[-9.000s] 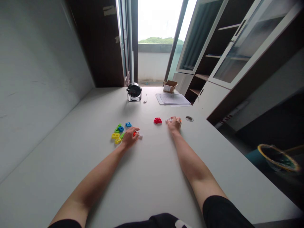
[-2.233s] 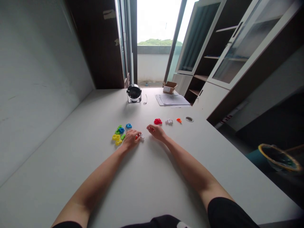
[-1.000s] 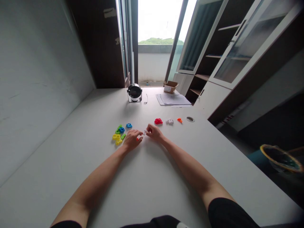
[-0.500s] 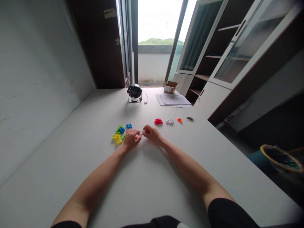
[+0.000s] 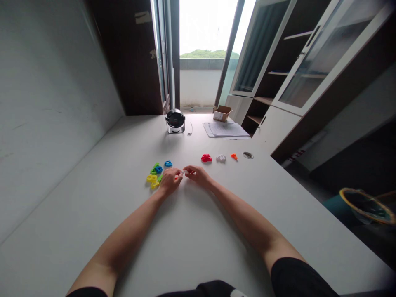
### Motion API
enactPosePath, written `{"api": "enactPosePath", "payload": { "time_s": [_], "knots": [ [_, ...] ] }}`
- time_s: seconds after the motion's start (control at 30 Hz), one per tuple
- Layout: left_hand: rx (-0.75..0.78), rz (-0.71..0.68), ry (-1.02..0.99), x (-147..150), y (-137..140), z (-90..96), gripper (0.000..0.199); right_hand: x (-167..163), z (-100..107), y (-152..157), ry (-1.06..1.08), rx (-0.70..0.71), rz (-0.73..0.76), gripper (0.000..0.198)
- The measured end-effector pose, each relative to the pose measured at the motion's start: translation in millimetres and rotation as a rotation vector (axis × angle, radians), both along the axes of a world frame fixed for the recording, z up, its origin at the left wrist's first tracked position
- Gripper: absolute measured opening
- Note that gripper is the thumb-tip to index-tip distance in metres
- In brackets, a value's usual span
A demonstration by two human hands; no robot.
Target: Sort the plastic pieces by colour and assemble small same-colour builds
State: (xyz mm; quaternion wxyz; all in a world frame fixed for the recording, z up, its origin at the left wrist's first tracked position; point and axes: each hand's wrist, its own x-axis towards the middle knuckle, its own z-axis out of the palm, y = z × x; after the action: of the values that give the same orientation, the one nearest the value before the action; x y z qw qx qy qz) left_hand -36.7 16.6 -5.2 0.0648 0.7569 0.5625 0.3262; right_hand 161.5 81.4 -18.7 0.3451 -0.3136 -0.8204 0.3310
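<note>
1. Yellow pieces [image 5: 150, 178], green pieces [image 5: 153, 170] and blue pieces [image 5: 168, 164] are loosely grouped beside the left hand [image 5: 169, 180], probably for easy reach.
2. The left hand's fingers are curled nearly closed; a red piece [image 5: 176, 178] is partly covered by them, and whether it is gripped cannot be told.
3. A white piece [image 5: 185, 172] is pinched by the right hand [image 5: 198, 175] near the left fingertips, presumably for steadiness.
4. A red cluster [image 5: 206, 158], white cluster [image 5: 220, 158] and orange piece [image 5: 234, 156] are spaced out, seemingly separated by colour.
5. Movement is bounded by the wall [image 5: 46, 115] leftward and the table [image 5: 198, 239] edge rightward; room is offered nearer the body.
</note>
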Motion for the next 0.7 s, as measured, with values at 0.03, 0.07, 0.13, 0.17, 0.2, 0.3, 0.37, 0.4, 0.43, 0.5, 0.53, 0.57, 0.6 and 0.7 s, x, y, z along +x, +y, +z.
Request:
{"api": "enactPosePath", "payload": {
  "time_s": [0.03,0.07,0.13,0.17,0.2,0.3,0.37,0.4,0.43,0.5,0.53,0.57,0.6,0.7],
  "knots": [
    [-0.002,0.000,-0.003,0.0,0.2,-0.1,0.020,-0.1,-0.5,0.3,-0.008,-0.001,-0.007,0.026],
    [-0.003,0.001,-0.008,0.0,0.2,-0.1,0.020,-0.2,-1.2,0.6,-0.018,-0.001,-0.016,0.025],
    [0.000,0.003,-0.028,0.1,0.1,0.4,0.019,-0.8,-2.9,1.3,-0.037,0.000,-0.031,0.024],
    [0.002,0.002,-0.041,0.2,0.0,0.9,0.018,-1.1,-3.8,1.6,-0.043,0.001,-0.036,0.024],
    [0.004,-0.003,-0.056,0.3,-0.3,1.4,0.018,-1.3,-4.7,2.0,-0.047,-0.001,-0.040,0.025],
    [0.009,-0.031,-0.100,0.7,-1.3,2.4,0.018,-1.3,-5.9,2.6,-0.054,-0.014,-0.039,0.028],
    [0.015,-0.046,-0.124,1.2,-1.9,2.3,0.021,-0.7,-5.1,2.5,-0.062,-0.016,-0.038,0.029],
    [0.018,-0.050,-0.133,1.4,-2.0,2.1,0.022,-0.3,-4.2,2.3,-0.067,-0.015,-0.040,0.030],
    [0.021,-0.051,-0.138,1.7,-2.2,1.9,0.023,0.1,-3.0,2.0,-0.072,-0.015,-0.042,0.031],
    [0.025,-0.050,-0.137,2.2,-2.3,1.5,0.023,0.8,-0.5,1.4,-0.077,-0.024,-0.043,0.033],
    [0.025,-0.050,-0.130,2.3,-2.4,1.4,0.023,1.0,0.7,1.1,-0.076,-0.035,-0.040,0.034],
    [0.024,-0.051,-0.119,2.4,-2.5,1.3,0.023,1.2,1.8,0.9,-0.073,-0.048,-0.035,0.036],
    [0.023,-0.052,-0.108,2.3,-2.5,1.3,0.023,1.2,2.6,0.9,-0.068,-0.063,-0.027,0.037],
    [0.032,-0.056,-0.077,1.9,-2.6,1.3,0.021,1.3,3.8,1.0,-0.056,-0.092,0.000,0.038]
  ]
}}
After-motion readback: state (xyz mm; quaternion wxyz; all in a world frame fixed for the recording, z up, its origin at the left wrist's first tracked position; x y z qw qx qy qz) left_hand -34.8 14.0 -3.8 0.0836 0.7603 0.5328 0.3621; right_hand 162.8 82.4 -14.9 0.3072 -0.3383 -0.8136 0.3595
